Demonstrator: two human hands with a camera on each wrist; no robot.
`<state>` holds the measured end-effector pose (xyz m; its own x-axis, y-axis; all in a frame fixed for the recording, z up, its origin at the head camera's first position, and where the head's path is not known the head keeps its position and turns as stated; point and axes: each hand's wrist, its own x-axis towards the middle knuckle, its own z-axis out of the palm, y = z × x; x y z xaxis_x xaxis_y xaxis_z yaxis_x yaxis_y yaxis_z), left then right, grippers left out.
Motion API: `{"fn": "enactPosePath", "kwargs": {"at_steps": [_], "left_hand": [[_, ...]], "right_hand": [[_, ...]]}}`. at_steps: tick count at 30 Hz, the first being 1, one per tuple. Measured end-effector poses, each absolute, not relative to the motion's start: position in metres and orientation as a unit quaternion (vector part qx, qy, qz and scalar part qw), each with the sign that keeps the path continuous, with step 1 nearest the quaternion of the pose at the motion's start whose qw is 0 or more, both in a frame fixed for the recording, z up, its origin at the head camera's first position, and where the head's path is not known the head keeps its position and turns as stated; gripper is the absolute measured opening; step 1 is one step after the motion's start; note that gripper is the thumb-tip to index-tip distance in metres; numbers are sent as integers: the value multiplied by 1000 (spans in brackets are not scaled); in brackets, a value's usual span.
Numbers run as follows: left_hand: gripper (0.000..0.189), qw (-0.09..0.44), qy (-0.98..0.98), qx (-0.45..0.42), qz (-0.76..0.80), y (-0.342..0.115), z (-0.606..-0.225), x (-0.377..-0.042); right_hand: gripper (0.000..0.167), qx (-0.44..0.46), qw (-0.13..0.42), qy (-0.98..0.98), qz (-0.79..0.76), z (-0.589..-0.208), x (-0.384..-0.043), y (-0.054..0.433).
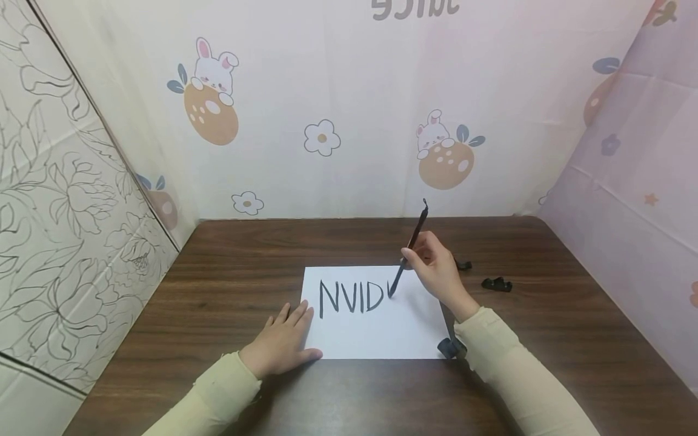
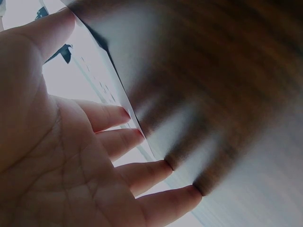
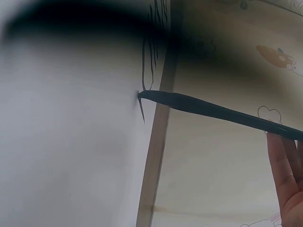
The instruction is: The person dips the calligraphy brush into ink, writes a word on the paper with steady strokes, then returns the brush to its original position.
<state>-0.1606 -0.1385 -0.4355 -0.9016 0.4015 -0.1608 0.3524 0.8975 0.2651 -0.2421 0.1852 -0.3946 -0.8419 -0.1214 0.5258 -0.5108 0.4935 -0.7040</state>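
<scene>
A white sheet of paper (image 1: 376, 336) lies on the table, bearing the dark letters NVID (image 1: 349, 298) and a short stroke after the D. My right hand (image 1: 436, 269) pinches a black calligraphy brush (image 1: 417, 230) by its handle. The brush leans, loop end up, and its dark tip (image 3: 151, 95) touches the paper at that short stroke. At the paper's left edge my left hand (image 1: 280, 342) rests with fingers spread, partly on the sheet and partly on the table. In the left wrist view its fingertips (image 2: 137, 135) press down along the edge.
A small black bumpy object (image 1: 497, 284) lies on the brown wooden table (image 1: 240, 260) right of the paper. Another dark piece (image 1: 465, 265) shows behind my right hand. A black object (image 1: 449, 347) sits at the paper's lower right corner. Printed cloth (image 1: 365, 72) hangs behind the table.
</scene>
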Motion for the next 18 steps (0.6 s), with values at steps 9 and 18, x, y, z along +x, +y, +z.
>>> {"fn": "enactPosePath", "kwargs": {"at_steps": [9,18], "left_hand": [[88,106,968,195,113,-138,-436,-161],[88,107,968,195,114,-138,-436,-161]], "right_hand": [[22,196,190,-831,485,-395,-241,185],[22,205,177,-830,487,-395,-238,186]]}}
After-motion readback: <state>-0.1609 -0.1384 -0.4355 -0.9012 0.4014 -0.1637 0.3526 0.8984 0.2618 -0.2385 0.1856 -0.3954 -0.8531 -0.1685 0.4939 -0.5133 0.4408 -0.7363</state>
